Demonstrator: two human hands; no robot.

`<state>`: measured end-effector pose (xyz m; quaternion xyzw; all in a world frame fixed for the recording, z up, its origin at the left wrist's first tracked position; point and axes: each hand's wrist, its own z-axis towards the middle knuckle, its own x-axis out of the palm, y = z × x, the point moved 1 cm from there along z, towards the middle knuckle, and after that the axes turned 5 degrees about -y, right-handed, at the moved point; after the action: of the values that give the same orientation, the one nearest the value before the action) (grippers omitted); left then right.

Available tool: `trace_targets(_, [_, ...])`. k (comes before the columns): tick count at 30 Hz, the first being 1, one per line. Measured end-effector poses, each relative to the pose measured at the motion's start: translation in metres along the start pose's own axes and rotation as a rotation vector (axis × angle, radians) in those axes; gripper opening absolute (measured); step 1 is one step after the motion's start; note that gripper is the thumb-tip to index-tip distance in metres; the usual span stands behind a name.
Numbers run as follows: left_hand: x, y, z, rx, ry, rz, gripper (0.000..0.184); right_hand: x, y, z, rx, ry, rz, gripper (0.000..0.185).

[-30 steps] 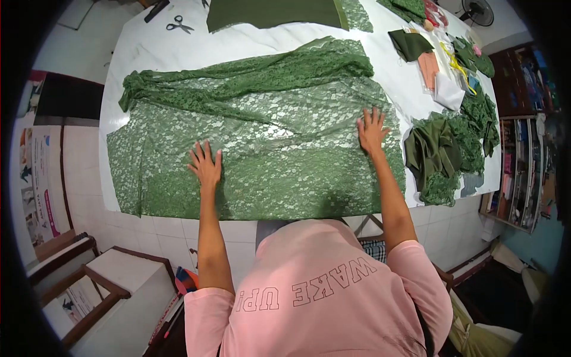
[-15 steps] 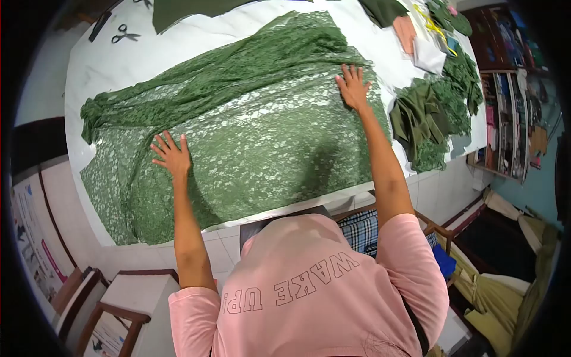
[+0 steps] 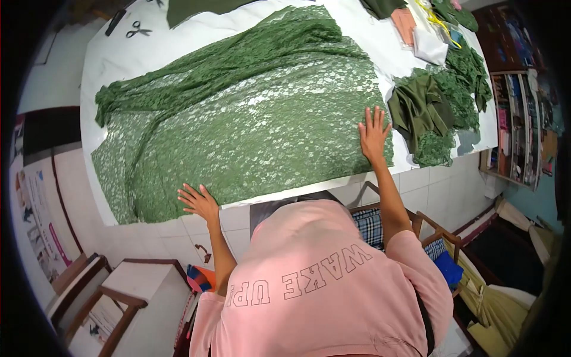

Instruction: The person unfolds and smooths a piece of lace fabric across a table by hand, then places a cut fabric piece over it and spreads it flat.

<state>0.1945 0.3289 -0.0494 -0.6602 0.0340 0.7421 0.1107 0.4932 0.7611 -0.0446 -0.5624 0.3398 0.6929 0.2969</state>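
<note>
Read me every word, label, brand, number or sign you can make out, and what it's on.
"WAKE UP!" on the pink shirt.
Poster at far left: print too small and blurred to read.
I can make out no other text.

A white bench (image 3: 107, 59) carries a broad sheet of green floral lace (image 3: 262, 128), spread out, its far side bunched into loose folds. Beyond the lace lie dark-handled scissors (image 3: 138, 33), toward the left, and a flat olive fabric panel (image 3: 205, 11). Right of the lace sit crumpled olive satin (image 3: 419, 104) and green lace scraps (image 3: 434, 150); behind these, a white packet (image 3: 429, 47).
</note>
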Motion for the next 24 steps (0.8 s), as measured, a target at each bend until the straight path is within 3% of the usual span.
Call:
trace_targets(8, [0.011,0.028,-0.003,-0.126,-0.013,-0.046,0.058,-0.004,-0.020,-0.029,-0.024,-0.024,0.047,0.051])
trace_targets(12, [0.016,0.027,-0.017,-0.163,-0.118,0.056,0.059,-0.008,-0.009,-0.051,-0.067,0.005,0.079,0.051])
trace_targets(18, [-0.007,0.023,-0.022,-0.242,0.040,0.055,0.062,-0.011,-0.023,-0.033,-0.189,-0.020,0.010,0.052])
trace_targets(22, [-0.012,0.031,-0.017,-0.178,0.061,0.028,0.063,-0.016,-0.026,-0.027,-0.216,-0.002,0.034,0.052])
trace_targets(24, [0.002,0.042,-0.012,-0.127,-0.043,-0.100,0.062,-0.016,-0.025,-0.028,-0.223,-0.020,0.037,0.051])
